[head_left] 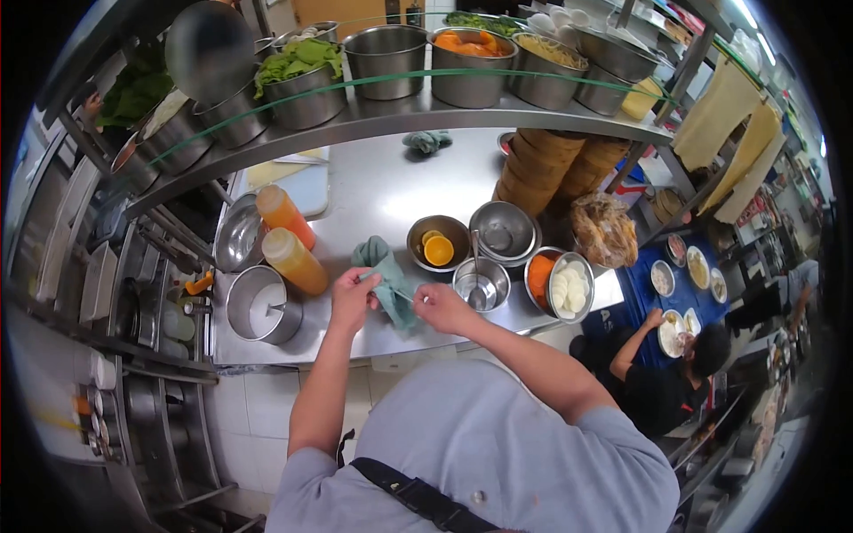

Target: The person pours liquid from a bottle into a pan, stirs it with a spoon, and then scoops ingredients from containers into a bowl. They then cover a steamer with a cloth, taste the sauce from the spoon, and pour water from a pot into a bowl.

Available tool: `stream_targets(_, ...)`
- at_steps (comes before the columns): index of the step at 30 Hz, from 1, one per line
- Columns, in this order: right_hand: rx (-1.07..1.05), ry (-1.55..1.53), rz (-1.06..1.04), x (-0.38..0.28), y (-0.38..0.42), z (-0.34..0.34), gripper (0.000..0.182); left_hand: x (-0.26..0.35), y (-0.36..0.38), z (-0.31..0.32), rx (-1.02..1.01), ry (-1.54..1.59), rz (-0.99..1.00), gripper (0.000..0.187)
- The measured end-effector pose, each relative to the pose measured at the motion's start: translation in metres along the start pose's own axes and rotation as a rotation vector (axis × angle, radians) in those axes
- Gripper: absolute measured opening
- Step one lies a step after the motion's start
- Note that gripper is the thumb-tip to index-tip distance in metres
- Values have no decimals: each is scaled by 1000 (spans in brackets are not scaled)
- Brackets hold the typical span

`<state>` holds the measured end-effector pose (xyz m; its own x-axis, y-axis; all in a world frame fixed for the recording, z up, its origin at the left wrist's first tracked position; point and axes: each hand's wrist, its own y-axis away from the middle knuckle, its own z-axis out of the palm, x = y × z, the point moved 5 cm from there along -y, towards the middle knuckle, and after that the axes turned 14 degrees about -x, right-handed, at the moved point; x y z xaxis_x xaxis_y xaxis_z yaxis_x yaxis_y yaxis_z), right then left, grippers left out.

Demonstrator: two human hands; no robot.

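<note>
Over the near part of the steel counter, both hands are at a green cloth, which hangs loosely bunched between them. My left hand pinches its left side. The fingers of my right hand are closed at its right edge, where a thin pale strip shows. Left of the cloth stand a yellow squeeze bottle, an orange squeeze bottle and a steel pot with white contents. Just right of my right hand is a small steel bowl with a spoon in it.
A bowl with cut orange fruit, stacked bowls, sliced vegetables and bamboo steamers stand rightward. Behind lie a cutting board and a second cloth. An overhead shelf carries vegetable pots. A person works at a blue table.
</note>
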<state>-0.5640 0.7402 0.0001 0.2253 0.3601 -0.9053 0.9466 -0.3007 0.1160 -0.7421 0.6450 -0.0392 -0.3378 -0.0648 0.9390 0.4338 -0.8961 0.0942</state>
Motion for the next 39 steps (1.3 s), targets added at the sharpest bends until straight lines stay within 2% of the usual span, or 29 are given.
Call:
stream_targets(2, -22, 2, 9, 4, 11, -2, 14, 0, -3, -26, 56, -50, -8, 17)
stream_targets(4, -52, 30, 50, 2, 31, -7, 15, 16, -5, -59, 189, -553, -22, 27)
stream_targets(5, 19, 44, -36, 5, 40, -10, 13, 16, -4, -64, 160, -557, -23, 27)
stream_targets(6, 52, 44, -18, 5, 49, -17, 13, 28, 5, -56, 165, -1004, 170, 33)
stream_targets(7, 35, -164, 100, 9, 59, -22, 11, 40, 14, -33, 167, -1437, 388, 39)
stream_targets(8, 14, -375, 207, 14, 67, -23, 10, 42, 16, -20, 139, -1432, 398, 39)
stream_targets(10, 0, -490, 237, 24, 68, -20, 10, 63, 32, 15, 92, -1281, 330, 48)
stream_targets(11, 9, -702, 191, 25, 66, -18, 10, 53, 32, 26, 59, -1041, 5, 42)
stream_targets(12, 22, -911, 145, 27, 69, -17, 10, 50, 34, 43, 42, -1040, 9, 42)
stream_targets(14, 29, -797, 74, 11, 70, -13, 10, 23, 36, 95, -441, -339, -99, 34)
stream_targets(16, -45, -751, 12, 6, 64, -9, 13, 3, 40, 134, -448, 0, -173, 32)
stream_targets(17, -26, -736, 2, 5, 65, -13, 13, 5, 41, 150, -409, 113, -135, 34)
stream_targets(18, -72, -594, 15, -1, 67, -19, 14, 5, 39, 160, -428, 110, -118, 34)
stream_targets(19, -118, -452, 27, -8, 70, -30, 16, 5, 36, 164, -364, 110, -75, 33)
stream_targets(20, -109, -437, 13, -13, 77, -50, 16, 7, 34, 165, -297, 110, -32, 33)
stream_targets(21, -3, -166, -118, -29, 90, -83, 17, 9, 33, 171, -304, 106, -13, 33)
stream_targets(22, 101, 105, -247, -47, 106, -117, 18, 12, 34, 170, -206, 110, -22, 33)
stream_targets(23, 239, 148, -319, -61, 123, -162, 20, 13, 37, 167, -105, 117, -34, 32)
stream_targets(25, 535, 297, -467, -90, 156, -270, 19, 13, 41, 164, -42, 83, 6, 31)
stream_targets(26, 672, 43, -408, -110, 178, -316, 19, 12, 45, 161, 23, 51, 28, 31)
stream_targets(28, 952, 289, -509, -134, 194, -425, 22, 4, 54, 163, 94, 103, 10, 29)
stream_targets(30, 1044, 314, -518, -159, 181, -509, 28, -8, 69, 169, 175, 158, -10, 28)
stream_targets(32, 1050, 585, -415, -164, 143, -586, 31, -25, 84, 178, 245, 255, -116, 24)
stream_targets(33, 1030, 578, -436, -162, 122, -613, 31, -29, 91, 183, 269, 262, -101, 24)
stream_targets(35, 917, 869, -408, -164, 77, -637, 29, -38, 104, 196, 254, 249, -179, 21)
stream_targets(36, 894, 859, -437, -165, 68, -637, 29, -38, 111, 200, 284, 258, -162, 21)
stream_targets(38, 816, 1142, 57, -157, 44, -642, 27, -39, 122, 210, 304, 284, -183, 20)
stream_targets(39, 762, 1222, 176, -141, 31, -653, 27, -40, 130, 210, 335, 297, -169, 20)
